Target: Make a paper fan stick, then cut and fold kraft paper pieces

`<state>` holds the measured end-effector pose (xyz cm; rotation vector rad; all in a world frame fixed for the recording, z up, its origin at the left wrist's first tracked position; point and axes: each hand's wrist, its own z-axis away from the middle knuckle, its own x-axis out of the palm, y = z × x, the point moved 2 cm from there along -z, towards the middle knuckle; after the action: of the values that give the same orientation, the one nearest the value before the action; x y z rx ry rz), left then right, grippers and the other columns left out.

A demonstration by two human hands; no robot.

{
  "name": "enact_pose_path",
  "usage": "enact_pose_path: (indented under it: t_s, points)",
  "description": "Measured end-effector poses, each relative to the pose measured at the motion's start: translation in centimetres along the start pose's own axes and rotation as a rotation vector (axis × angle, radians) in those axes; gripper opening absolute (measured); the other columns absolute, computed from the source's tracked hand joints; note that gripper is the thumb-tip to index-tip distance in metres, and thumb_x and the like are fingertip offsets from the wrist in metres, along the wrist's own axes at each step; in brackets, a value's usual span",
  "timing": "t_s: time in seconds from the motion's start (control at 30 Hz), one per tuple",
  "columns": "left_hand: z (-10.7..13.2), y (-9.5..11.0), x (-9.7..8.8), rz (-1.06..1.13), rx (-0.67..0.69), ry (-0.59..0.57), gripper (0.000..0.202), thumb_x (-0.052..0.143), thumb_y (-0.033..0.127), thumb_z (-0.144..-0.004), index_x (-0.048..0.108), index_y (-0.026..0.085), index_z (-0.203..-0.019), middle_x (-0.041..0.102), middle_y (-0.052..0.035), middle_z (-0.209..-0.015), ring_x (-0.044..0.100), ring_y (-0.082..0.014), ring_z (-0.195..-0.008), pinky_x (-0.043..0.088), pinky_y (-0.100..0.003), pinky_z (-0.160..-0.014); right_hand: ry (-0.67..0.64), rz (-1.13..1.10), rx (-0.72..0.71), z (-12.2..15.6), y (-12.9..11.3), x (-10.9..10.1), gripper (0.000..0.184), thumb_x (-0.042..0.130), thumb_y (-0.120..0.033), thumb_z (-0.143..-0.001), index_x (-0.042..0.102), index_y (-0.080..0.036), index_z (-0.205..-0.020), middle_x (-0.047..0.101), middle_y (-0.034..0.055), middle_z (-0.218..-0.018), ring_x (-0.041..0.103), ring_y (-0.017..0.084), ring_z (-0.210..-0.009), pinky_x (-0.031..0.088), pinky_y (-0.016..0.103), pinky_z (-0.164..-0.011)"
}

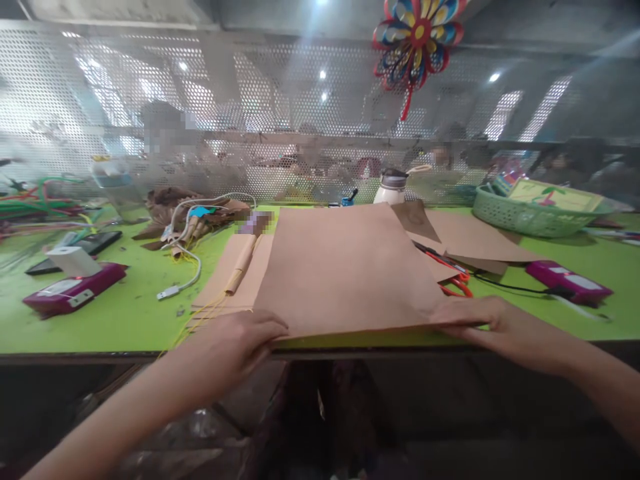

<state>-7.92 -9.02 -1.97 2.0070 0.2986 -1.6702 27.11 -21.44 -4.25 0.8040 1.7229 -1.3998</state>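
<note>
the left hand (253,337) and the right hand (477,323) are pinching the two near corners of one large brown sheet (345,267), which is lying over the green table (130,327) between two purple boxes (567,280); one green basket (525,221) is standing at far right, one flower ornament (419,32) hanging above.

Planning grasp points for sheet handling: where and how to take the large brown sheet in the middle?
Best bet: pinch the brown sheet by its two near corners, coming from the person's side. It's thin, broad and flat, and its near edge seems to sit clear of the green table, leaving room underneath. The left hand and right hand are at those corners.
</note>
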Motion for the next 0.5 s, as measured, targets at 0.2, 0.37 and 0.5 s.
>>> enact_pose_path:
  t_s: [0.2,0.37,0.5]
  points:
    - [0.5,-5.1,-0.6,0.425,-0.321,-0.012,0.032,0.048,0.043,-0.08,0.07,0.021,-0.089,0.07,-0.0018,-0.085,0.062,-0.0212,-0.083,0.05,-0.029,-0.076,0.181,-0.314,0.336,-0.4,3.0,0.4,0.041,0.061,-0.049,-0.075,0.071,-0.019,-0.102,0.072,0.0074,-0.098,0.065,0.029,-0.091,0.052,0.041,-0.08]
    - [0.4,-6.7,0.5,0.453,-0.508,0.148,0.041,0.05,0.052,-0.077,0.07,0.018,-0.088,0.067,-0.0007,-0.069,0.061,-0.0192,-0.064,0.049,-0.026,-0.058,0.419,-0.268,0.403,-0.2,1.6,2.7,0.035,0.061,-0.046,-0.075,0.072,-0.02,-0.095,0.073,0.0043,-0.095,0.066,0.027,-0.089,0.054,0.034,-0.075]
    - [0.3,-6.7,0.9,0.326,-0.546,0.26,0.045,0.049,0.054,-0.076,0.069,0.018,-0.094,0.069,-0.0013,-0.076,0.062,-0.0205,-0.069,0.048,-0.025,-0.061,0.503,-0.091,0.316,0.3,-0.3,3.7,0.029,0.052,-0.041,-0.082,0.069,-0.02,-0.094,0.071,0.0035,-0.097,0.065,0.024,-0.091,0.052,0.031,-0.077]
